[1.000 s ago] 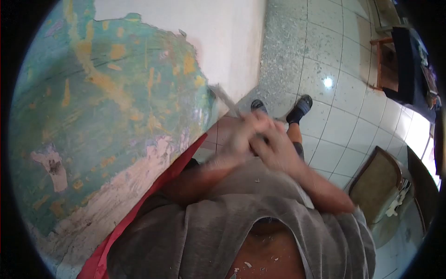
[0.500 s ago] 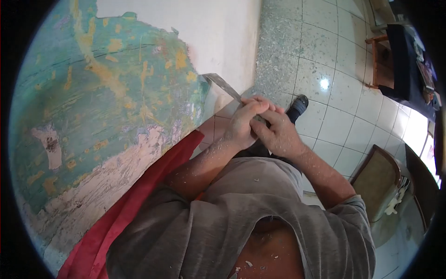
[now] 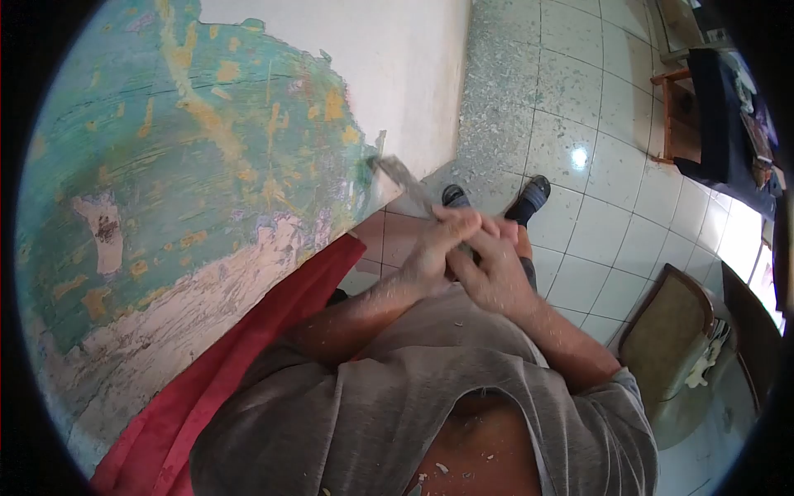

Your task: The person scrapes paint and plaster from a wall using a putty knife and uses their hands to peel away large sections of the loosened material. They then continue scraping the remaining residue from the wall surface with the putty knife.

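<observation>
Both hands are closed one over the other on the handle of a scraper (image 3: pixel 407 180). Its metal blade points up and left, with the tip at the edge of the green, peeling paint on the wall (image 3: pixel 207 136). My left hand (image 3: pixel 436 258) wraps the handle from the left, and my right hand (image 3: pixel 499 277) clasps it from the right with interlocking fingers. Most of the handle is hidden inside the grip. A thin paint flake (image 3: pixel 381 139) sticks up beside the blade tip. White dust and specks cover both forearms.
Paint chips (image 3: pixel 504 99) litter the tiled floor (image 3: pixel 608 194) along the wall. Red cloth (image 3: pixel 273 318) hangs below the scraped area at left. A cushioned chair (image 3: pixel 668 339) stands at lower right, and a wooden frame with dark cloth (image 3: pixel 711 116) at upper right. My feet are on the tiles.
Both hands and the scraper have moved down, closer to my body. A flake now stands up near the blade tip. The view has shifted slightly, and a second shoe shows.
</observation>
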Motion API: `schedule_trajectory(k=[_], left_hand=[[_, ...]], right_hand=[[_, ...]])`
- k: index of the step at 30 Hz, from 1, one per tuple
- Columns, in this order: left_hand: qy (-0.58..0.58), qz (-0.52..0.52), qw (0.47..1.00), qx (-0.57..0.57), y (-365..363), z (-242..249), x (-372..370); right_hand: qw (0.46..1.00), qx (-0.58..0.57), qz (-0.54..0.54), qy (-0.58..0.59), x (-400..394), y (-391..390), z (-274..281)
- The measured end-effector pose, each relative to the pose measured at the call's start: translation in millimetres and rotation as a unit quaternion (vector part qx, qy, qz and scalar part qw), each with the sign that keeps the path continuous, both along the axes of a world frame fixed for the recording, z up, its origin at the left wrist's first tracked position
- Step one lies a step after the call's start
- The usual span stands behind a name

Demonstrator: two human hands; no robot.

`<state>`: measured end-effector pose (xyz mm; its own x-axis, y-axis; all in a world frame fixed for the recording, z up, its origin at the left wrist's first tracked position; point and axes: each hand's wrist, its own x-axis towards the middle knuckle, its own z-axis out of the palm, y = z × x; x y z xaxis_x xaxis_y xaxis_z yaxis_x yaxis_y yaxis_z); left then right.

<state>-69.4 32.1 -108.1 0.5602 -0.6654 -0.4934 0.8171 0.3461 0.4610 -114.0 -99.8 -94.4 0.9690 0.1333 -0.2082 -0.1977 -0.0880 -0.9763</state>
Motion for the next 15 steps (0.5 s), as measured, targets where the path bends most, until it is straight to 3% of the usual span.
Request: schedule_trajectory(k=[3,5,6,7,9,10,13,15], left_hand=[[-0.06,-0.07,0.995,0.024,10.5,10.2,-0.6],[-0.05,-0.012,0.996,0.07,16.1,6.5,13.1],[0.078,0.05,0.993,0.076,12.6,3.8,33.8],[0.074,0.052,0.993,0.075,10.7,6.5,41.1],[0.0,-0.011,0.993,0.119,8.4,11.6,54.1],[-0.104,-0.024,0.983,0.148,7.5,17.3,43.2],[-0.076,-0.045,0.995,0.044,6.7,8.8,5.6],[-0.029,-0.057,0.996,0.061,12.7,7.5,11.8]], right_hand=[[0.997,-0.01,-0.033,-0.074,-4.7,12.2,4.2],[0.998,0.01,-0.001,-0.064,20.6,17.7,-4.6],[0.998,-0.007,-0.016,-0.056,33.2,26.9,-22.8],[0.998,-0.007,-0.014,-0.061,36.9,28.5,-19.3],[0.996,0.07,-0.049,0.014,48.2,28.7,-8.3],[0.999,0.027,-0.031,-0.004,35.9,21.4,-5.2],[0.997,-0.041,0.0,-0.068,4.9,5.4,14.2],[0.995,-0.028,-0.033,-0.092,7.3,15.2,1.2]])
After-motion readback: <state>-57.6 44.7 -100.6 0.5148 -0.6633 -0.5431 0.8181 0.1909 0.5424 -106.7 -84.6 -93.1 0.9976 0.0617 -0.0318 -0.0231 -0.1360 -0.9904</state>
